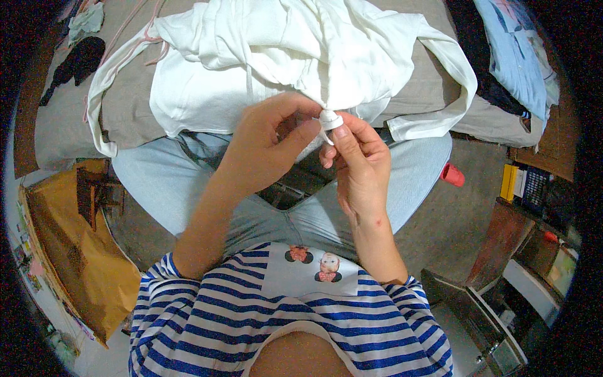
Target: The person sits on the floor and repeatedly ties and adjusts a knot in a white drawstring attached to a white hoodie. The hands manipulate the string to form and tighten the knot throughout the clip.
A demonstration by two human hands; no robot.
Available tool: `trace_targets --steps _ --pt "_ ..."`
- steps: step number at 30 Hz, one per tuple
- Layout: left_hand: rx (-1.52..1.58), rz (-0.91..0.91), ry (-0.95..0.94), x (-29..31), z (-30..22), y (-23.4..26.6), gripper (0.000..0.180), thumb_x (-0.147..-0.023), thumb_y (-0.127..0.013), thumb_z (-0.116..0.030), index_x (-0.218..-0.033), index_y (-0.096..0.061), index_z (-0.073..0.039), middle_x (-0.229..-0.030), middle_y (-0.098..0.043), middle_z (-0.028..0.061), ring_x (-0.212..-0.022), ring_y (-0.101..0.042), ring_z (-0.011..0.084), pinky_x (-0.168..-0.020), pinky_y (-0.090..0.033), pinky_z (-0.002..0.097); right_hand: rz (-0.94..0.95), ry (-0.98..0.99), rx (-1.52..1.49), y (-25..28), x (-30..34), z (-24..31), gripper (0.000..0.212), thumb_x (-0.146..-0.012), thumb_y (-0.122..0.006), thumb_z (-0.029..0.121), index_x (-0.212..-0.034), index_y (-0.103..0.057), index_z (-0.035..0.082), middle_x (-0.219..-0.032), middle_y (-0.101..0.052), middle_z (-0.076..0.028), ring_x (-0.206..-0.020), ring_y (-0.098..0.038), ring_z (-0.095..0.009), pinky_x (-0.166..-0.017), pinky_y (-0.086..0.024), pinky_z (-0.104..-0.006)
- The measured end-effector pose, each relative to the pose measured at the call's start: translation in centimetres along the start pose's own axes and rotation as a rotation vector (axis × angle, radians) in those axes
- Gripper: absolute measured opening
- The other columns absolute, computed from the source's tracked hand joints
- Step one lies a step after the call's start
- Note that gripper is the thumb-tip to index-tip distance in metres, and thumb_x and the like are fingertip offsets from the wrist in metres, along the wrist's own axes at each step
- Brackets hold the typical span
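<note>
A white long-sleeved garment point(276, 50) lies crumpled before me, its sleeves spread to both sides. Its near edge is drawn into a narrow bunch that ends at a small white round piece point(330, 119), whose exact kind I cannot make out. My right hand point(361, 151) pinches this piece between thumb and fingers. From the left, my left hand point(267, 141) is curled, with thumb and forefinger closed at the bunched cloth beside the piece. A thin white strip hangs just below the piece, between the two hands.
The garment rests on a grey-brown cloth surface point(125, 119). Black clothing point(78, 60) lies at its far left, light blue clothing point(515, 56) at its far right. A red cup-like object point(452, 175) is on the floor. A large brown paper bag point(88, 251) stands left; dark furniture point(502, 245) stands right.
</note>
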State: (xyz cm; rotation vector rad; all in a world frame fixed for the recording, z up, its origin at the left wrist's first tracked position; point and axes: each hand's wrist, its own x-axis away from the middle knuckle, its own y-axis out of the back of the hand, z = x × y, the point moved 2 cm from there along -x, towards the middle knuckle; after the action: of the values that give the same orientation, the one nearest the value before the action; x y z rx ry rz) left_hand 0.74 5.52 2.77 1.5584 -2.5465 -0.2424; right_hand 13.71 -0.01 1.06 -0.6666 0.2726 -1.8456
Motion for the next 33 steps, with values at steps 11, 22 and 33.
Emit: trace_targets --steps 11,22,33 --pt "-0.058 -0.104 0.039 0.0 -0.8 -0.1 0.009 -0.076 -0.063 -0.01 -0.079 -0.059 -0.002 -0.072 -0.058 0.0023 -0.067 -0.054 0.0083 -0.061 -0.043 0.0222 -0.006 0.064 0.099 0.2 0.2 0.0 0.016 -0.082 -0.056 0.007 -0.097 -0.057 -0.001 -0.078 -0.06 -0.005 -0.055 -0.05 -0.007 -0.048 -0.04 -0.018" --pt "0.019 0.027 0.112 -0.2 0.4 0.3 0.013 -0.076 -0.062 -0.012 -0.08 -0.057 0.0 -0.078 -0.056 0.0021 -0.075 -0.051 0.0094 -0.069 -0.041 0.0233 -0.007 0.088 0.124 0.2 0.1 -0.2 0.017 -0.082 -0.056 0.007 -0.097 -0.057 -0.001 -0.076 -0.059 -0.004 -0.055 -0.05 -0.007 -0.048 -0.04 -0.0171" --pt "0.253 0.088 0.19 -0.3 0.5 0.2 0.012 -0.076 -0.062 -0.012 -0.077 -0.057 -0.001 -0.077 -0.053 0.0012 -0.073 -0.049 0.0085 -0.066 -0.039 0.0225 -0.001 0.085 0.108 0.2 0.2 -0.2 0.017 -0.082 -0.056 0.007 -0.097 -0.058 0.0 -0.074 -0.059 -0.004 -0.055 -0.051 -0.006 -0.049 -0.041 -0.0174"
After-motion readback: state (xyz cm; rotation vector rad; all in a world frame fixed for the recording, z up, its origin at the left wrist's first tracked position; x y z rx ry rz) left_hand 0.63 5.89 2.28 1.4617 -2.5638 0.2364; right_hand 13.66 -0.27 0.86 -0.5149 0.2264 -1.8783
